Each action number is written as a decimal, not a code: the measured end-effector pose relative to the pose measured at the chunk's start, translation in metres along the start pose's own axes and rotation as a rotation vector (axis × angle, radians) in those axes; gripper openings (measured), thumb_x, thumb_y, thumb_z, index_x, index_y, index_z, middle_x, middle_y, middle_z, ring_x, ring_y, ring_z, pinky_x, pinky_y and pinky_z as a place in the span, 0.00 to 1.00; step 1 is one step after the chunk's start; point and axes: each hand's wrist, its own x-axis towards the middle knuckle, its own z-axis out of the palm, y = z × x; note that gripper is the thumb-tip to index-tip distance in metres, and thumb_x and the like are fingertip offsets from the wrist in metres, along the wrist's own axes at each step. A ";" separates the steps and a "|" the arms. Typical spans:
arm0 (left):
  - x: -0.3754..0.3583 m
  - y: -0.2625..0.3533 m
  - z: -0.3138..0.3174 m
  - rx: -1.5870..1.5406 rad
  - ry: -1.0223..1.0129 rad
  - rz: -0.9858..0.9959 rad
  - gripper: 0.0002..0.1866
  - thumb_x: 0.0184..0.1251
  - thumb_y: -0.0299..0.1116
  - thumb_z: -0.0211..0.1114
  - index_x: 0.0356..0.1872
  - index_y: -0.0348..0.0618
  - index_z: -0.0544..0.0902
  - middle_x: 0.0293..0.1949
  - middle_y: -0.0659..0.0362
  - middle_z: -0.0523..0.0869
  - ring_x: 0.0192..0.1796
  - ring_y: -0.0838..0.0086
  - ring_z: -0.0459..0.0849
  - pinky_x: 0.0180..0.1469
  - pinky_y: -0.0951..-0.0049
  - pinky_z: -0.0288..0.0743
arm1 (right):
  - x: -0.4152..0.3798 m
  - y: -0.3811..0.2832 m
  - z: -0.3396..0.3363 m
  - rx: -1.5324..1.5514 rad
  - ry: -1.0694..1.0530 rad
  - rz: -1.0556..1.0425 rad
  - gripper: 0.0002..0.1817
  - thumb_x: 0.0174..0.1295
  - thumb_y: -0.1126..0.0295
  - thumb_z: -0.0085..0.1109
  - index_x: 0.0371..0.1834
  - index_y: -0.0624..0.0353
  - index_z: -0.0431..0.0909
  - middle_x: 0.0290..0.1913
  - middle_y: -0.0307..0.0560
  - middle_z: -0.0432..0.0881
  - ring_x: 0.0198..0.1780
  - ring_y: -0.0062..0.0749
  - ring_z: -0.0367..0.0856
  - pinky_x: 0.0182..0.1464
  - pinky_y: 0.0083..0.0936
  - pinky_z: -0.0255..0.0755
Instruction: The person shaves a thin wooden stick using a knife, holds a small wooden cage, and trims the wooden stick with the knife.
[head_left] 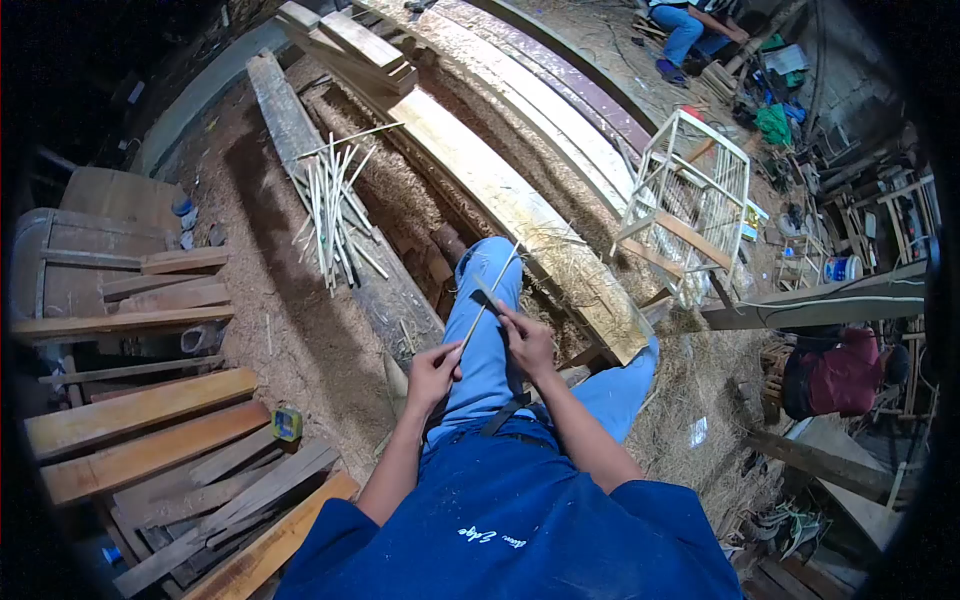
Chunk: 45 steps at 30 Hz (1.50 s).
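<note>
My left hand (433, 376) is closed around the lower end of a thin wooden stick (509, 262), which slants up and to the right over my thigh. My right hand (527, 342) grips a knife (487, 294) by its handle, hidden in the fingers. The blade points up and left and crosses the stick in this view. Ahead and to the left, a loose pile of similar thin sticks (335, 205) lies on a worn grey plank (278, 100).
A thick pale beam (480, 175) covered with shavings runs beside my legs. At right stands a frame of thin slats (690, 190). Boards (150, 425) and a yellow-green object (287, 425) lie at left. Two other people sit farther off, one in a maroon top (848, 370).
</note>
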 end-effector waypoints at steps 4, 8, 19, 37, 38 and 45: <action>0.035 0.017 0.028 0.000 0.036 0.045 0.14 0.73 0.31 0.67 0.55 0.38 0.87 0.25 0.66 0.83 0.21 0.86 0.74 0.22 0.83 0.66 | -0.008 0.000 0.005 0.066 -0.001 -0.076 0.16 0.67 0.65 0.66 0.57 0.43 0.86 0.37 0.56 0.88 0.32 0.37 0.89 0.37 0.29 0.78; 0.046 0.004 0.026 -0.026 0.041 0.048 0.15 0.71 0.30 0.69 0.55 0.38 0.87 0.25 0.68 0.82 0.22 0.87 0.72 0.23 0.83 0.64 | -0.010 -0.007 0.003 0.013 -0.048 -0.080 0.15 0.67 0.64 0.66 0.57 0.43 0.86 0.39 0.55 0.88 0.35 0.41 0.89 0.38 0.31 0.79; -0.017 -0.002 0.002 -0.029 0.092 0.004 0.14 0.71 0.30 0.69 0.55 0.38 0.87 0.23 0.71 0.79 0.22 0.89 0.68 0.24 0.83 0.61 | -0.022 -0.018 0.010 -0.176 -0.063 -0.044 0.17 0.66 0.56 0.65 0.58 0.28 0.85 0.30 0.47 0.84 0.33 0.48 0.84 0.33 0.44 0.75; -0.077 -0.015 -0.040 0.025 -0.018 -0.099 0.18 0.71 0.31 0.69 0.60 0.40 0.84 0.24 0.65 0.82 0.22 0.86 0.74 0.22 0.82 0.66 | 0.001 -0.001 0.016 0.066 0.062 -0.125 0.20 0.66 0.69 0.64 0.62 0.43 0.83 0.36 0.58 0.87 0.32 0.43 0.86 0.35 0.35 0.75; -0.057 -0.011 -0.029 -0.009 -0.030 -0.088 0.19 0.72 0.32 0.68 0.61 0.41 0.83 0.23 0.66 0.80 0.20 0.86 0.73 0.20 0.82 0.64 | 0.003 0.001 0.013 0.063 0.097 -0.235 0.22 0.66 0.71 0.64 0.64 0.43 0.82 0.35 0.58 0.86 0.32 0.42 0.85 0.36 0.34 0.75; 0.033 0.037 0.038 -0.129 -0.128 -0.049 0.20 0.71 0.32 0.69 0.61 0.40 0.83 0.23 0.63 0.82 0.17 0.84 0.74 0.16 0.81 0.64 | -0.013 -0.006 -0.014 0.038 -0.073 -0.231 0.25 0.64 0.71 0.66 0.66 0.42 0.80 0.29 0.56 0.81 0.27 0.40 0.80 0.33 0.34 0.72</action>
